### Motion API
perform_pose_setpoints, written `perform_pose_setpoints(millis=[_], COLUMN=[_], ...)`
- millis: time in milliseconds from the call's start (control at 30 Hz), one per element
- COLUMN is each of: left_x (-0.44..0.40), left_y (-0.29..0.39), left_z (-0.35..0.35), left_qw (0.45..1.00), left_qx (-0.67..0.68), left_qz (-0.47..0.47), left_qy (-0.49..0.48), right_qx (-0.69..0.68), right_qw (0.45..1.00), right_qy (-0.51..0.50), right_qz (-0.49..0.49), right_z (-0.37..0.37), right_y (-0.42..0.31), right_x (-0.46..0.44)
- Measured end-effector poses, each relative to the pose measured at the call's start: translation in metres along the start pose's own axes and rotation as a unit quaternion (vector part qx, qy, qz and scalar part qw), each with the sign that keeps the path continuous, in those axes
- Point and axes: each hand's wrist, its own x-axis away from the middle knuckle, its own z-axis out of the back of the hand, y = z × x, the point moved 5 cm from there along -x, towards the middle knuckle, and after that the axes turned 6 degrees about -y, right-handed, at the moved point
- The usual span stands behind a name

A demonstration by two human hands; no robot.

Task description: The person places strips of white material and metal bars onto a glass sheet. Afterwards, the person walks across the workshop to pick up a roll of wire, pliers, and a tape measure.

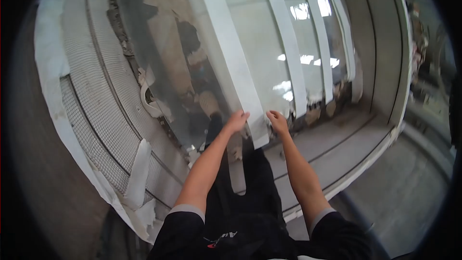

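Head view: walled bin (387, 58) holding glassy sheets (255, 26), white strips (234, 58), scraps (313, 116).
Left hand (236, 122) and right hand (278, 123), half-curled, flank one strip's end; can't tell their grip.

This looks like a workshop or factory — 4 white strips (239, 67) lie over glassy sheets (255, 29), loose scraps (313, 115) sit in a big, panelled container (385, 43), and grey floor (404, 188) shows outside.
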Motion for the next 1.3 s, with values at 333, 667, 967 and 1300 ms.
perform_pose_setpoints(millis=[333, 667, 967, 1300], left_x=[-0.008, -0.007, 0.005, -0.030], left_y=[-0.006, 0.038, 0.090, 0.087], left_z=[-0.025, -0.012, -0.011, -0.029], left_qw=[0.998, 0.941, 0.847, 0.739], left_qx=[0.062, -0.324, -0.456, -0.648], left_qz=[0.031, 0.051, -0.137, -0.099], left_qy=[-0.005, 0.088, 0.235, 0.158], right_qx=[-0.042, -0.061, -0.177, -0.174], right_qw=[0.988, 0.991, 0.983, 0.975], right_qy=[-0.150, 0.009, 0.013, 0.014], right_qz=[-0.001, -0.121, -0.049, -0.135], right_z=[0.002, 0.017, -0.018, -0.046], right_y=[0.028, 0.152, 0.184, 0.170], right_x=[0.059, 0.025, 0.042, 0.042])
